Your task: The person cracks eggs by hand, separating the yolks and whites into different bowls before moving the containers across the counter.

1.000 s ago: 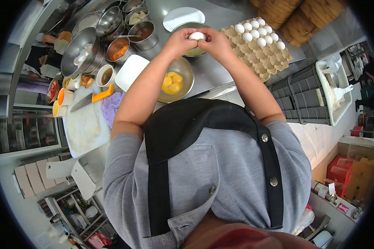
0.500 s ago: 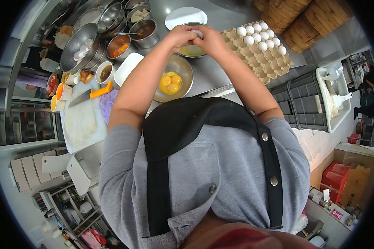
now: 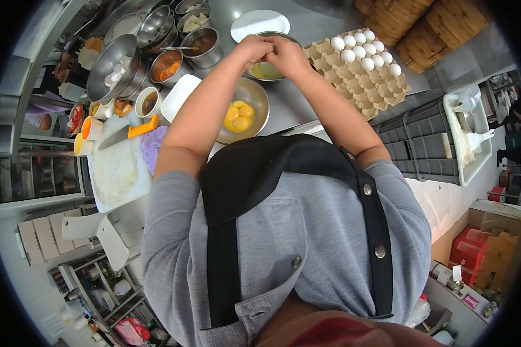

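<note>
My left hand [image 3: 253, 51] and my right hand [image 3: 286, 56] meet, fingers closed together, above a metal bowl [image 3: 281, 38] with pale clear liquid in it. Whatever lies between my fingers is hidden. Nearer to me, a wider steel bowl [image 3: 261, 110] holds several egg yolks [image 3: 239, 116]. To the right of my right hand, a cardboard egg tray [image 3: 353, 84] has several white eggs [image 3: 359, 52] in its far part and bare cups in its near part. A white oval plate [image 3: 260, 24] lies just beyond my hands.
On the left are a large bowl with eggshells [image 3: 107, 63], steel pots [image 3: 204, 49], a white dish [image 3: 179, 95], small cups [image 3: 148, 103] and a knife [image 3: 121, 134] on a cutting board [image 3: 113, 179]. Bamboo steamers [image 3: 440, 34] stand back right, a grey crate [image 3: 422, 141] right.
The whitish piece that showed between my fingertips is now out of sight. My hands stay together over the bowl, fingers slightly shifted. At the far left, another person's hand has moved.
</note>
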Demonstrator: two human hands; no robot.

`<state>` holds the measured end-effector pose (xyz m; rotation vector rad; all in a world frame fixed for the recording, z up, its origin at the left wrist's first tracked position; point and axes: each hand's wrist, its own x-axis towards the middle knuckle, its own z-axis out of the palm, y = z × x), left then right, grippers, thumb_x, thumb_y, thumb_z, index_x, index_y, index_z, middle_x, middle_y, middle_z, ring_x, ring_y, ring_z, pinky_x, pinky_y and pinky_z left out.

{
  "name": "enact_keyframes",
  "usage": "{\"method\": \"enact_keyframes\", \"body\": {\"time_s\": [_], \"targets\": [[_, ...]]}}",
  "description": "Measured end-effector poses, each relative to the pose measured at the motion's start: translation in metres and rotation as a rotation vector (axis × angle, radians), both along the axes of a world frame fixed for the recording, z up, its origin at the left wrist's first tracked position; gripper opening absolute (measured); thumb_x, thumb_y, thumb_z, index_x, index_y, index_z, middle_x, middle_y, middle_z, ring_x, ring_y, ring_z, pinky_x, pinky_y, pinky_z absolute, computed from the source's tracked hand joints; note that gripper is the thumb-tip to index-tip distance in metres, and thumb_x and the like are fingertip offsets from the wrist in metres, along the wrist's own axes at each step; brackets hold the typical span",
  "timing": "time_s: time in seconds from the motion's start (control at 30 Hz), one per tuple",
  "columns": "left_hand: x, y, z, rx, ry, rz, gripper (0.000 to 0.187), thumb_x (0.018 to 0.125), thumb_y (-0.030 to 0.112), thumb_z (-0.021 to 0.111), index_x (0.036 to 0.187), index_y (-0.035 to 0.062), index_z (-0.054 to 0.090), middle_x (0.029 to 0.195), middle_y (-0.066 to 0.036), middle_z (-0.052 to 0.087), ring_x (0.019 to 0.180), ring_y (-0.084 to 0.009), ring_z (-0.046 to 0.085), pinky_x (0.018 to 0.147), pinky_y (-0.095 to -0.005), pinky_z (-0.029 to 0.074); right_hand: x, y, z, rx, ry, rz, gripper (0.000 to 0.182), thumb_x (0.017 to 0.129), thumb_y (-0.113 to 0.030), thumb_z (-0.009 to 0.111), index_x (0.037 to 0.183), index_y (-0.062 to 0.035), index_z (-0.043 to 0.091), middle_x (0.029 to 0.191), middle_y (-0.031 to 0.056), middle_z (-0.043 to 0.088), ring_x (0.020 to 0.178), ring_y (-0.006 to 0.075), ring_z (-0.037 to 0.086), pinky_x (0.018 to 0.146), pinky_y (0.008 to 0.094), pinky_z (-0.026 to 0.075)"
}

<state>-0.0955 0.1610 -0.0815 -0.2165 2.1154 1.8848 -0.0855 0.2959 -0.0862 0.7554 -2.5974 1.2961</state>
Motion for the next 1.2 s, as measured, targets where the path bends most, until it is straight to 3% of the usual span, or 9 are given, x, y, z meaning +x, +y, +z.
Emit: {"method": "enact_keyframes", "body": {"time_s": [0.3,0.4,0.5,0.57,0.67,0.97,1.03,1.2], "targets": [[0.003,-0.005,-0.001,-0.058,-0.030,-0.005,0.023,0.079,0.007,0.055,0.100,-0.0016,0.059,0.090,-0.006,0.060,0.079,-0.0126,0.059,0.072,-0.0234,0.051,-0.002,-0.003,-0.008,-0.011,0.007,0.006,0.033,0.072,-0.017,0.059,0.102,-0.0039,0.061,0.089,0.0196,0.063,0.087,0.0326,0.060,0.078,0.0390,0.048],[0.003,-0.012,-0.001,0.001,-0.040,-0.019,0.023,0.080,0.007,0.054,0.100,-0.0040,0.058,0.091,-0.009,0.060,0.082,-0.0152,0.060,0.076,-0.0252,0.051,-0.010,-0.002,-0.014,-0.113,-0.096,0.023,0.033,0.071,-0.017,0.060,0.101,-0.0038,0.062,0.091,0.0197,0.063,0.085,0.0319,0.061,0.077,0.0376,0.048],[0.004,-0.018,0.003,0.075,-0.065,-0.051,0.024,0.082,0.008,0.053,0.101,-0.0064,0.056,0.096,-0.012,0.060,0.087,-0.0187,0.061,0.082,-0.0276,0.051,-0.024,0.003,-0.022,-0.128,-0.147,0.052,0.035,0.072,-0.014,0.061,0.105,-0.0002,0.060,0.094,0.0175,0.064,0.083,0.0268,0.063,0.074,0.0345,0.050],[0.005,-0.022,0.010,0.105,-0.087,-0.075,0.024,0.083,0.008,0.052,0.102,-0.0074,0.055,0.100,-0.014,0.059,0.091,-0.0206,0.061,0.084,-0.0288,0.051,-0.027,0.006,-0.023,-0.522,-0.586,0.212,0.037,0.076,-0.011,0.060,0.109,0.0035,0.055,0.100,0.0137,0.061,0.085,0.0215,0.062,0.072,0.0312,0.051],[0.008,-0.026,0.023,0.155,-0.106,-0.053,0.028,0.084,0.007,0.050,0.107,-0.0086,0.052,0.105,-0.015,0.057,0.096,-0.0224,0.059,0.087,-0.0296,0.050,-0.027,0.011,-0.020,-0.714,-0.795,0.241,0.035,0.081,-0.009,0.056,0.112,0.0051,0.051,0.103,0.0117,0.058,0.091,0.0189,0.059,0.076,0.0289,0.050],[0.019,-0.051,0.048,0.390,-0.048,-0.129,0.035,0.084,-0.001,0.042,0.117,-0.0142,0.042,0.114,-0.022,0.049,0.103,-0.0286,0.055,0.091,-0.0300,0.049,-0.027,0.028,-0.008,-1.059,-0.958,0.496,0.035,0.086,-0.005,0.050,0.119,0.0036,0.044,0.112,0.0134,0.054,0.100,0.0214,0.056,0.087,0.0313,0.048],[0.021,-0.053,0.046,0.476,-0.044,-0.155,0.040,0.084,-0.001,0.039,0.121,-0.0143,0.037,0.114,-0.024,0.048,0.108,-0.0346,0.052,0.092,-0.0316,0.048,-0.028,0.030,-0.006,-1.085,-0.939,0.516,0.035,0.087,-0.009,0.051,0.118,0.0042,0.044,0.112,0.0129,0.054,0.102,0.0205,0.056,0.089,0.0300,0.047],[0.027,-0.052,0.031,0.628,-0.036,-0.140,0.043,0.084,0.001,0.040,0.125,-0.0131,0.032,0.112,-0.024,0.049,0.111,-0.0399,0.048,0.093,-0.0339,0.048,-0.035,0.037,0.003,-1.089,-0.883,0.567,0.037,0.088,-0.013,0.053,0.118,0.0049,0.044,0.113,0.0125,0.053,0.105,0.0195,0.054,0.090,0.0286,0.047]]}}
